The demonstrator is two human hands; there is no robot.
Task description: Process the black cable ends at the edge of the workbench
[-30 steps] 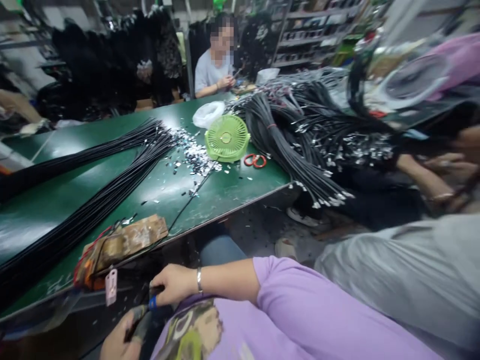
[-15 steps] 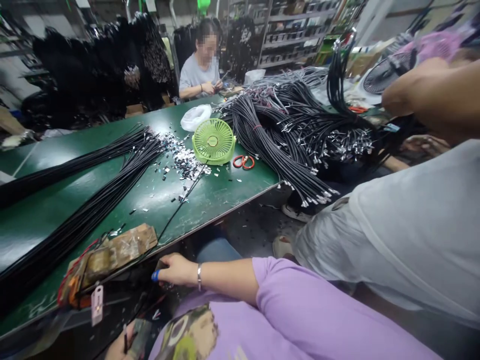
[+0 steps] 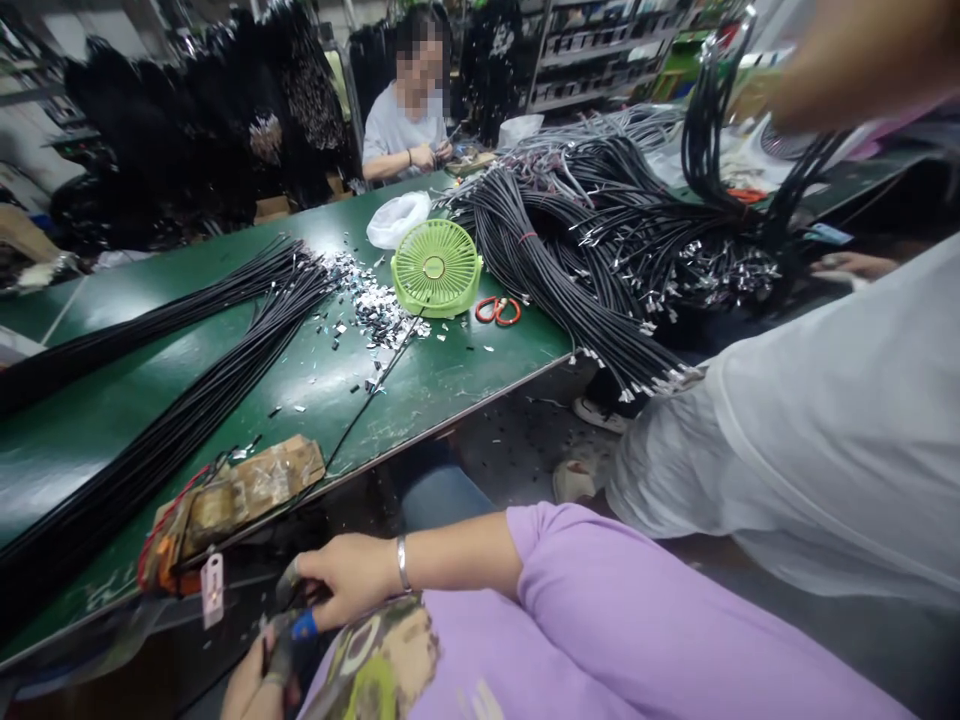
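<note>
One thin black cable (image 3: 212,684) runs up to the left hand (image 3: 253,675), off the tabletop (image 3: 450,370) edge. Right hand (image 3: 351,578) is curled just beside; can't tell what either's pinching. Cable's probably light and bendy, so I'd grab near the end.

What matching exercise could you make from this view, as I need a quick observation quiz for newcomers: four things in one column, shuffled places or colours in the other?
Things:
1. Fan
2. Scissors
3. Right hand
4. Tag

Descriptions:
A. Has a silver-coloured bracelet at its wrist
B. Pale pink, at the near edge of the table
C. Light green, on the table
D. Red-orange loops, beside the fan

Pairs: 1-C, 2-D, 3-A, 4-B
</note>
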